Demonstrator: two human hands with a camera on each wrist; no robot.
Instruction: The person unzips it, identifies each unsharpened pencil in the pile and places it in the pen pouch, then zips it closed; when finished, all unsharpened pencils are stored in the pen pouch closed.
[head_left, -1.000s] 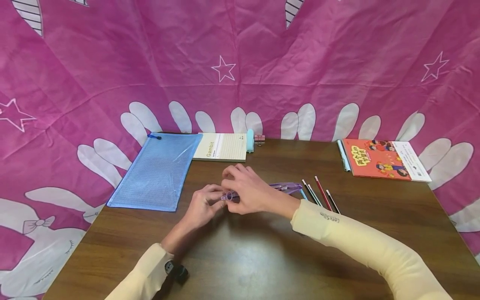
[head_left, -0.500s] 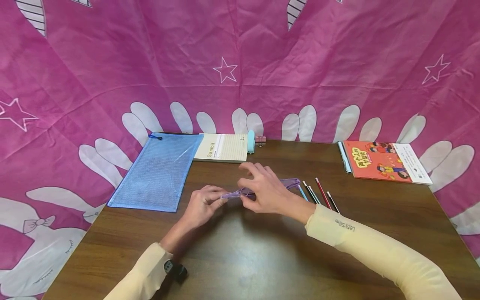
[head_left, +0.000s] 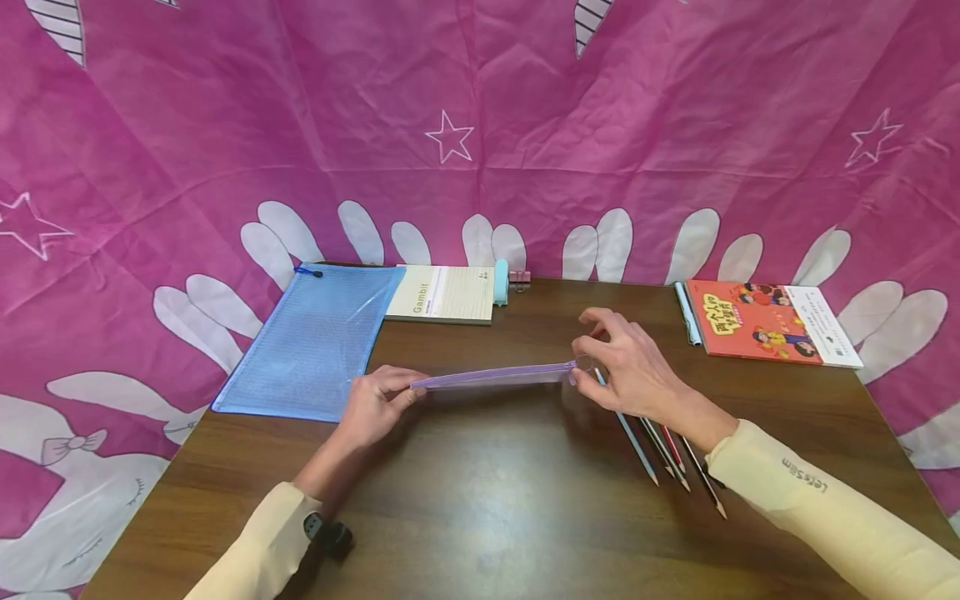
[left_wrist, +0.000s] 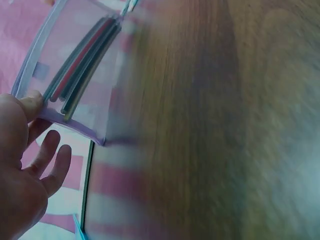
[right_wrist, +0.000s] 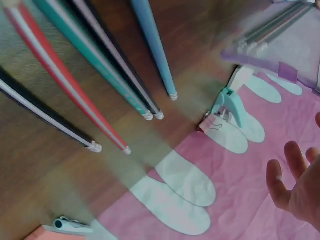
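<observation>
A translucent purple zip pouch [head_left: 495, 377] stretches between both hands above the table, its zipped edge uppermost. My left hand [head_left: 375, 404] pinches its left end between thumb and fingers. At the opposite end, my right hand [head_left: 630, 367] pinches around the zip's round pull ring [head_left: 584, 362]. Through the pouch's clear side in the left wrist view, several pencils [left_wrist: 82, 65] show inside, one of them red. Below my right hand lie several loose pencils [right_wrist: 87, 70] in blue, black, green and red, points toward the person. The right fingertips are partly hidden in the right wrist view.
A blue mesh zip bag [head_left: 311, 350] lies at the left, overlapping a notepad [head_left: 442, 293]. Beside the notepad are a mint-green stapler-like item [head_left: 501, 282] and a pink binder clip [head_left: 519, 277]. A light-blue pen [head_left: 687, 312] lies alongside a red book [head_left: 757, 321] at back right.
My right hand has drawn the pull ring from the pouch's left end to its right end. The gap seen along the pouch's top has narrowed to a line. My left hand moved slightly left.
</observation>
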